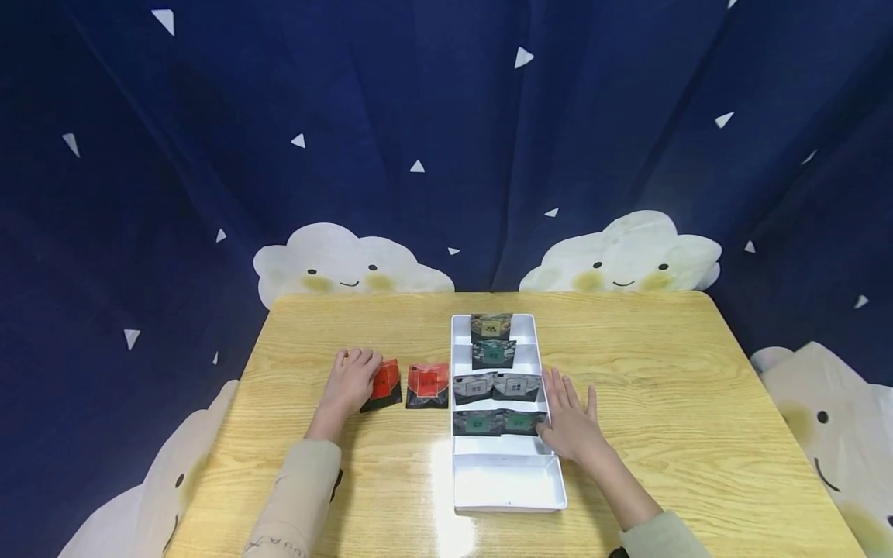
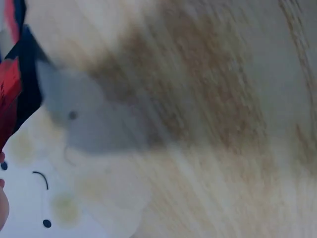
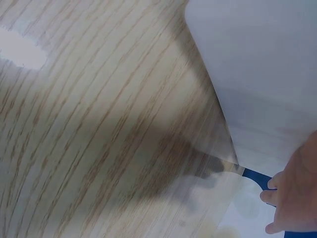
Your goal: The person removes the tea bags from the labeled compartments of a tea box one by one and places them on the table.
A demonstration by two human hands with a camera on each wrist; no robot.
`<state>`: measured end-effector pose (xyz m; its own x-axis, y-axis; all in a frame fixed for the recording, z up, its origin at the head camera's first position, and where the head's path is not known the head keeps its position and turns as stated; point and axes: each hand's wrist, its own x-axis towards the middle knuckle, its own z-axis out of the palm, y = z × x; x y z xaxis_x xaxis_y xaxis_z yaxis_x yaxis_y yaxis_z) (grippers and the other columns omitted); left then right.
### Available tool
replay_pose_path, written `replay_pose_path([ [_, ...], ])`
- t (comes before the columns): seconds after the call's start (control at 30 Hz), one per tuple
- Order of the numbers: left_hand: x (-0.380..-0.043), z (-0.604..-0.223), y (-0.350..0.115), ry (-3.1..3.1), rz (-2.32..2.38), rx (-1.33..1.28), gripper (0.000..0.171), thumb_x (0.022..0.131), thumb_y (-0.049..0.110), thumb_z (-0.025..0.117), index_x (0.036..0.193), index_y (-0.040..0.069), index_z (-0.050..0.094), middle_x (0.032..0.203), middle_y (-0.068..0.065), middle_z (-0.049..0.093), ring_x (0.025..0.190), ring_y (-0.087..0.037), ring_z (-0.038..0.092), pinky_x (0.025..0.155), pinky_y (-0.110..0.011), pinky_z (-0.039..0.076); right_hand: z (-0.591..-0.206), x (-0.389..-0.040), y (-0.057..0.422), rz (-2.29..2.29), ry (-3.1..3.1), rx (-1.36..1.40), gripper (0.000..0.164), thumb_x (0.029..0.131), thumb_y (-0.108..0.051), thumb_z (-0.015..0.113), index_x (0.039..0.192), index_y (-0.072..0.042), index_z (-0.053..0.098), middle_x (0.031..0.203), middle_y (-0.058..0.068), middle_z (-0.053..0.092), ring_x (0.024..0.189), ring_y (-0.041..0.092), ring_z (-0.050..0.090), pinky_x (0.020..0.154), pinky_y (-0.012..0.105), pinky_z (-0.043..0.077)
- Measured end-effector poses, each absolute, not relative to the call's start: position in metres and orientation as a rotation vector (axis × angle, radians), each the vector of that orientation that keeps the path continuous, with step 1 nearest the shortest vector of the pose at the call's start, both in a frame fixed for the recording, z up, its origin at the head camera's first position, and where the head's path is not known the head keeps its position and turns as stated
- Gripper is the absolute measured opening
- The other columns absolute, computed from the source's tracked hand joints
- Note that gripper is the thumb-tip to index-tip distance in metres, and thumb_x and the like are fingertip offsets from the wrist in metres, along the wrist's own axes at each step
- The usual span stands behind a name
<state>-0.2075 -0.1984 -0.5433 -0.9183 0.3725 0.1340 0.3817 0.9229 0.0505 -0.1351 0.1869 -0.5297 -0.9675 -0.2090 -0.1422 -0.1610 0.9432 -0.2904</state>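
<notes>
At the left, my left hand (image 1: pixel 351 383) pinches the edge of a red and black sachet (image 1: pixel 384 384), which sits slightly tilted. The left wrist view catches this red sachet (image 2: pixel 9 94) at its left edge, with only fingertips below it. A second red and black sachet (image 1: pixel 428 385) lies flat between that hand and a white divided tray (image 1: pixel 509 482). Against the tray's right wall rests my right hand (image 1: pixel 574 425), fingers extended and spread, thumb at the rim beside a green-labelled sachet (image 1: pixel 522 422). From the right wrist, the fingers (image 3: pixel 271 196) show along the white wall.
Going back to front, the tray holds a gold-labelled sachet (image 1: pixel 491 327), a teal-labelled one (image 1: pixel 494 354), a pair of grey ones (image 1: pixel 516 386) and a green-labelled pair. Its front compartment shows white floor. A wooden table (image 1: pixel 670 403) meets a blue curtain (image 1: pixel 446 101) behind.
</notes>
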Motion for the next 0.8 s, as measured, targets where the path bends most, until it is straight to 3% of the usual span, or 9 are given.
replay_pose_path([
  [0.27, -0.214, -0.566, -0.189, -2.980, -0.072, -0.399, 0.019, 0.089, 0.008, 0.045, 0.106, 0.013, 0.052, 0.109, -0.009, 0.049, 0.106, -0.030, 0.042, 0.097, -0.053, 0.024, -0.528, -0.134, 0.187, -0.422, 2.933, -0.288, 0.087, 0.080, -0.029, 0.055, 0.146, -0.002, 0.005, 0.150, 0.021, 0.009, 0.135, 0.041, 0.013, 0.103, 0.062, -0.008],
  [0.8, -0.215, -0.595, -0.172, -3.053, -0.175, -0.174, 0.024, 0.092, 0.006, 0.035, 0.109, 0.016, 0.048, 0.105, -0.009, 0.040, 0.110, -0.031, 0.036, 0.094, -0.054, 0.020, -0.526, -0.134, 0.187, -0.437, 2.922, -0.272, 0.086, 0.080, -0.028, 0.055, 0.146, -0.003, 0.005, 0.151, 0.021, 0.008, 0.136, 0.041, 0.012, 0.102, 0.062, -0.010],
])
